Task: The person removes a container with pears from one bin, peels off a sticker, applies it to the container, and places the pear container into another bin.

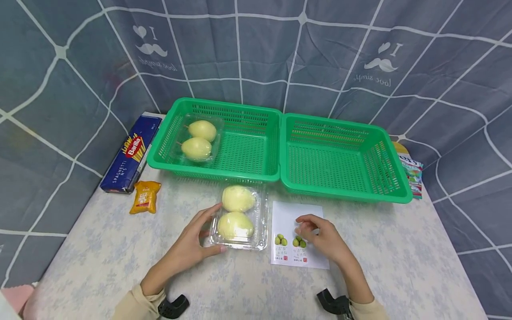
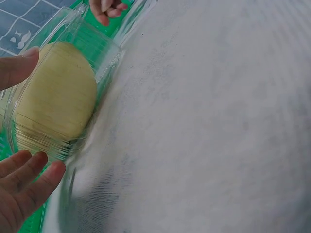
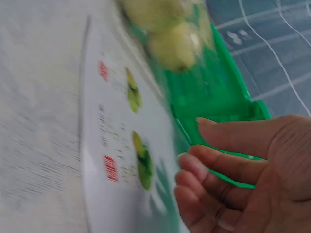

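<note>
A clear plastic box [image 1: 262,218] holding two pale yellow-green fruits [image 1: 235,226] lies on the table in front of the left basket. My left hand [image 1: 186,244] is at the box's left side, thumb and fingers spread around its near left corner; the left wrist view shows the thumb at the box [image 2: 104,53] and the other fingers beside its ribbed wall. Over a white sheet [image 1: 292,211] with printed fruit pictures hovers my right hand [image 1: 326,238], fingers loosely bent with nothing between them.
The left green basket [image 1: 244,153] contains another clear box with two fruits [image 1: 197,148]; an adjoining green basket [image 1: 326,166] stands at its right. A blue spaghetti box [image 1: 130,155] and an orange packet [image 1: 146,197] lie at the left, a colourful packet [image 1: 412,171] at the right. Patterned cloth hangs behind.
</note>
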`<move>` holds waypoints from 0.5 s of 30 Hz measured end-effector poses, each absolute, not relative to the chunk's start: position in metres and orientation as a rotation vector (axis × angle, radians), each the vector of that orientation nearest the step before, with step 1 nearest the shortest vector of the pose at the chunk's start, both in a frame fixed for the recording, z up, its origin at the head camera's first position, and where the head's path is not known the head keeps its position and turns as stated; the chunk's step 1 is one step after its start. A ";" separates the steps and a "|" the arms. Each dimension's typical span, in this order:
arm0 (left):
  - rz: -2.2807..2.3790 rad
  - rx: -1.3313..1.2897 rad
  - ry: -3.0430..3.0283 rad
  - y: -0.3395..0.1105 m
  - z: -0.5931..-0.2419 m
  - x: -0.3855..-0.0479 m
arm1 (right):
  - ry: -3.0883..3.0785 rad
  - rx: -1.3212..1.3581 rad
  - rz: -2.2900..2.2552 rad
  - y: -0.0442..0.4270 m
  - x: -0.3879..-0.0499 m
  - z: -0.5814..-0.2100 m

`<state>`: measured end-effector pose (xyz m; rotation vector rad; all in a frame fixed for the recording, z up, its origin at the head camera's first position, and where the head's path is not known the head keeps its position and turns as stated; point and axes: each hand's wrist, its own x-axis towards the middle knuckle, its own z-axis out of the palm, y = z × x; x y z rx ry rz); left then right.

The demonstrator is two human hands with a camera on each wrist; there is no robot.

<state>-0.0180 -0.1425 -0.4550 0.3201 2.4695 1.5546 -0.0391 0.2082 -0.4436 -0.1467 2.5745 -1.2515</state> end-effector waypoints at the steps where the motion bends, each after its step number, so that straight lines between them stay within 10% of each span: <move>1: 1.556 0.318 2.469 -0.143 -0.455 -0.018 | 2.593 -0.177 -1.213 0.207 -0.038 -0.445; 15: 1.540 0.356 2.467 -0.145 -0.452 -0.020 | 2.784 -0.375 -0.906 0.166 -0.028 -0.456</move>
